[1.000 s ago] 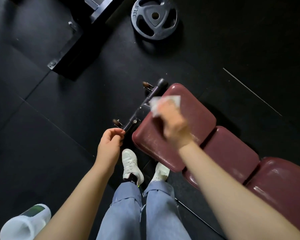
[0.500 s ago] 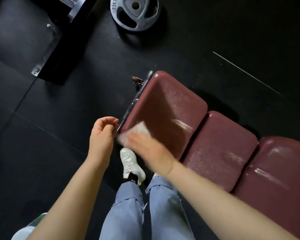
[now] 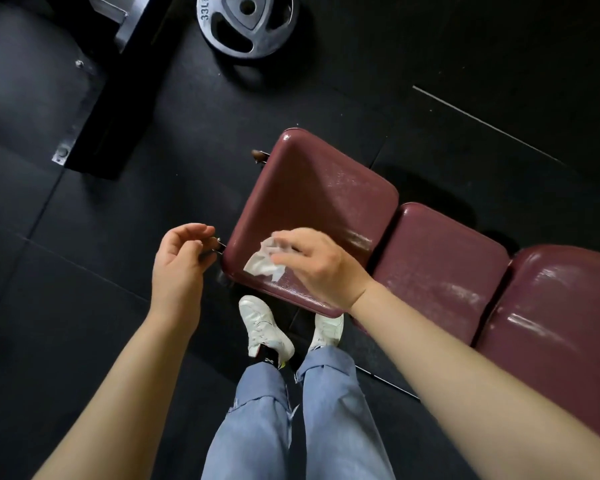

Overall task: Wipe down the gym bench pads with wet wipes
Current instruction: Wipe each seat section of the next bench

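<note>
The gym bench has three maroon pads: a large end pad [image 3: 312, 188], a middle pad [image 3: 437, 268] and a near right pad [image 3: 555, 320], all with wet streaks. My right hand [image 3: 323, 265] hovers over the near left corner of the end pad and pinches a crumpled white wet wipe [image 3: 264, 263] in its fingertips. My left hand [image 3: 179, 265] hangs beside the pad's left corner with fingers loosely curled and holds nothing; it is close to the small metal bracket [image 3: 219, 245] of the frame there.
A grey weight plate [image 3: 248, 24] lies on the black rubber floor at the top. A black steel machine base [image 3: 97, 98] with bolted feet runs along the upper left. My legs in jeans and white shoes [image 3: 264, 327] stand at the pad's near edge.
My right hand swept the wipe from the pad's far corner to its near left corner, then lifted slightly with the wipe bunched. My left hand let go of the frame bar and opened.
</note>
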`<state>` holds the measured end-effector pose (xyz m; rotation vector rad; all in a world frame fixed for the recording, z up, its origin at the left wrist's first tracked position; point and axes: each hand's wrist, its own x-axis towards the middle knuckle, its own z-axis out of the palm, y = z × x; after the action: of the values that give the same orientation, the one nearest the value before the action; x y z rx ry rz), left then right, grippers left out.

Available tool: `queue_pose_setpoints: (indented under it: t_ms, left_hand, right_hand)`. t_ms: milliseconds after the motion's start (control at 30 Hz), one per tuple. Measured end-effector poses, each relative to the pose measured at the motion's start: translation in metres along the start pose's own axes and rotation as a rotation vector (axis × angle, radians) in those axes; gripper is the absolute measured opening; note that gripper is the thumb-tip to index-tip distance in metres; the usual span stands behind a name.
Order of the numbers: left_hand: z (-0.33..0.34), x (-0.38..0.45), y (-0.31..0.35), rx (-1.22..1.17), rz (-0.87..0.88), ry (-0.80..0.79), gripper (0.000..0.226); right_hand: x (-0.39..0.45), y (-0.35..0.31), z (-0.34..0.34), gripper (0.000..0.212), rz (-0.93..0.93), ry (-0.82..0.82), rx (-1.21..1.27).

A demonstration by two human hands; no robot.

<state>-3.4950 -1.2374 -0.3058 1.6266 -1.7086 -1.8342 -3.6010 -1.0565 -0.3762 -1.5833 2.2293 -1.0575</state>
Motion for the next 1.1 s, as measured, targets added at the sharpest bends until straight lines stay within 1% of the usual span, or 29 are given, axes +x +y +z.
queue_pose_setpoints:
  t_ms: [67,100,200,267,367,400,467,533,567,600,633,667,700,733,767,800,833,867,933,967,1000,1033,1067,1100]
  left_hand:
    - [0.003,-0.002,0.000,-0.003,0.002,-0.006,0.031]
    - [0.005,-0.003,0.001,-0.009,0.001,-0.004,0.032]
    - [0.009,-0.002,0.001,-0.011,-0.003,0.008,0.032]
    - [0.009,-0.001,0.000,-0.010,-0.007,0.013,0.032]
    - [0.009,0.001,-0.002,-0.016,-0.019,0.016,0.032]
    - [0.009,0.001,-0.002,-0.019,-0.023,0.016,0.032]
    - [0.009,0.001,-0.002,-0.022,-0.030,0.018,0.032]
    - [0.010,0.000,-0.001,-0.020,-0.036,0.018,0.032]
    - [0.010,0.000,-0.001,-0.018,-0.039,0.014,0.031]
    - [0.010,0.000,-0.001,-0.015,-0.039,0.009,0.031]
    - [0.010,0.000,-0.002,-0.007,-0.033,0.005,0.031]
    - [0.009,0.000,-0.002,0.008,-0.021,0.004,0.031]
    - [0.007,0.000,-0.003,0.029,-0.005,0.001,0.031]
    - [0.006,0.002,-0.004,0.058,0.011,-0.002,0.031]
    - [0.004,0.004,-0.005,0.098,0.025,-0.007,0.031]
    - [0.003,0.005,-0.007,0.142,0.038,-0.016,0.031]
    - [0.002,0.006,-0.007,0.183,0.046,-0.031,0.031]
    - [0.002,0.006,-0.007,0.223,0.056,-0.051,0.032]
    - [0.002,0.006,-0.006,0.323,0.094,-0.111,0.033]
    - [0.003,0.006,-0.006,0.382,0.118,-0.154,0.034]
    - [0.002,0.006,-0.005,0.447,0.142,-0.196,0.035]
    - [0.002,0.008,-0.005,0.509,0.175,-0.223,0.037]
    - [0.001,0.009,-0.005,0.561,0.209,-0.237,0.038]
    - [-0.001,0.011,-0.005,0.606,0.238,-0.242,0.040]
  right_hand:
    - [-0.002,-0.008,0.003,0.023,0.196,0.100,-0.032]
    - [-0.003,-0.016,0.007,0.022,0.261,0.119,-0.018]
    - [-0.010,-0.040,0.017,0.013,0.339,0.129,0.087]
    - [-0.012,-0.046,0.017,0.011,0.391,0.152,0.134]
    - [-0.007,-0.051,0.013,0.007,0.516,0.140,0.104]
    - [-0.004,-0.054,0.013,0.012,0.551,0.120,0.072]
    - [-0.001,-0.057,0.016,0.016,0.533,0.071,0.047]
    - [0.000,-0.047,0.015,0.013,0.403,-0.011,-0.011]
    - [0.004,-0.039,0.009,0.013,0.346,-0.014,-0.043]
    - [0.009,-0.027,0.002,0.015,0.326,0.040,-0.045]
    - [0.018,-0.013,-0.008,0.020,0.364,0.146,-0.024]
    - [0.031,0.000,-0.022,0.025,0.467,0.264,-0.013]
    - [0.045,0.015,-0.033,0.024,0.606,0.349,-0.025]
    - [0.059,0.027,-0.042,0.017,0.748,0.397,-0.053]
    - [0.066,0.034,-0.043,0.013,0.852,0.412,-0.076]
    - [0.067,0.034,-0.037,0.014,0.855,0.409,-0.079]
    - [0.062,0.022,-0.028,0.018,0.789,0.359,-0.044]
    - [0.050,0.004,-0.014,0.023,0.644,0.279,0.014]
    - [0.009,-0.035,0.015,0.029,0.292,0.061,0.026]
    - [-0.003,-0.042,0.019,0.033,0.202,-0.032,-0.003]
    - [-0.004,-0.035,0.017,0.034,0.157,-0.097,-0.016]
    - [0.006,-0.018,0.011,0.032,0.147,-0.114,-0.013]
    - [0.024,-0.004,-0.001,0.029,0.176,-0.086,-0.004]
    - [0.044,0.013,-0.016,0.029,0.253,-0.005,-0.004]
